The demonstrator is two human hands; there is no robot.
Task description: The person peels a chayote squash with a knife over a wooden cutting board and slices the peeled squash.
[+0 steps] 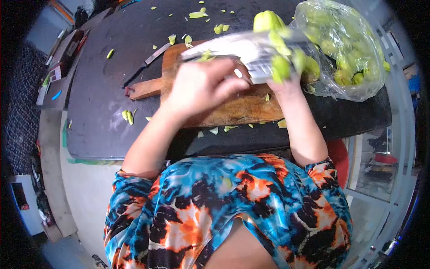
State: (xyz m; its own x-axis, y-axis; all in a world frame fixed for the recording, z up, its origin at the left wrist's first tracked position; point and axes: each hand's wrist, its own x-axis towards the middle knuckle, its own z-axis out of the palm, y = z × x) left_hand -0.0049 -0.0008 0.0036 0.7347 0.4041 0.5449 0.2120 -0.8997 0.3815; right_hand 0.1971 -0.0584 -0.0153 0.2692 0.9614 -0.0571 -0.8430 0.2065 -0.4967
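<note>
A white and grey slotted tool (244, 51), possibly a vegetable chopper or slicer, is tilted over the wooden cutting board (228, 110) and blurred by motion. My left hand (206, 83) is curled at its near left edge, thumb pointing right. At the tool's right end is my right hand (286, 85), its fingers hidden behind the tool and green pieces. Light green chunks (281, 67) show, smeared, at that end. Just beyond stands a larger pale green vegetable (268, 21); its kind is unclear. Another round green one (310, 69) lies to the right of my right hand.
A clear plastic bag (354, 85) full of light green produce sits on the dark table (98, 130) at the right. A knife (156, 54) lies left of the board, near its handle (145, 88). Green scraps (129, 117) are scattered around.
</note>
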